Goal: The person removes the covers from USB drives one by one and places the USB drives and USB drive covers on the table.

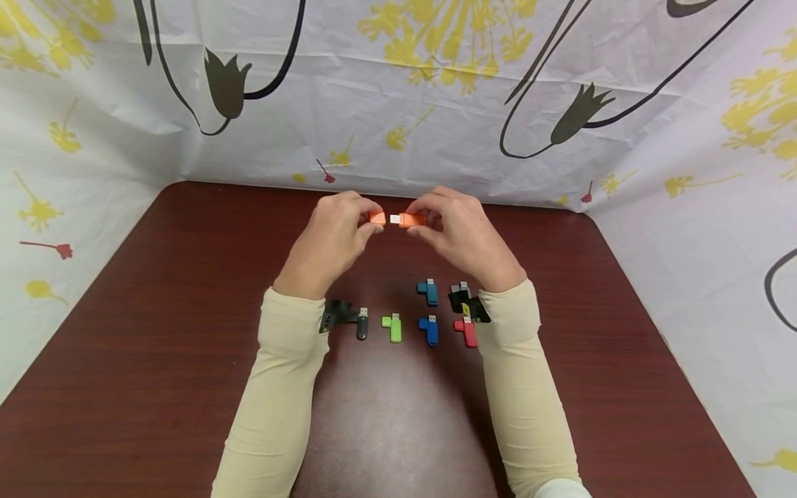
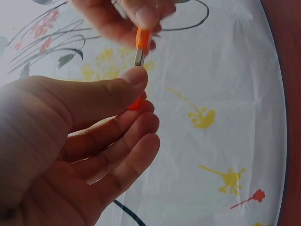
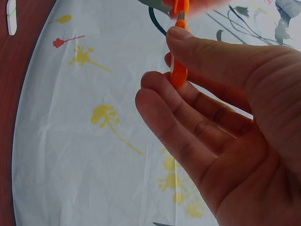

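Above the far part of the table, my left hand (image 1: 336, 232) pinches an orange cap (image 1: 377, 218) between thumb and fingers. Opposite it, my right hand (image 1: 461, 225) pinches the body of an orange USB flash drive (image 1: 414, 220). The drive's metal connector (image 1: 395, 219) is bare and points at the cap, with a small gap between them in the head view. In the left wrist view, the cap (image 2: 135, 103) is mostly covered by the left thumb. Most of the drive's body (image 3: 178, 75) lies behind the right thumb and against the fingers in the right wrist view.
On the dark red table (image 1: 187, 346) below the hands stand several flash drives: dark grey (image 1: 363, 325), green (image 1: 395, 328), blue (image 1: 431, 330), teal (image 1: 431, 293) and red (image 1: 470, 333). Another, partly hidden drive (image 1: 463, 288) lies by the right wrist. A patterned white sheet (image 1: 398, 90) surrounds the table.
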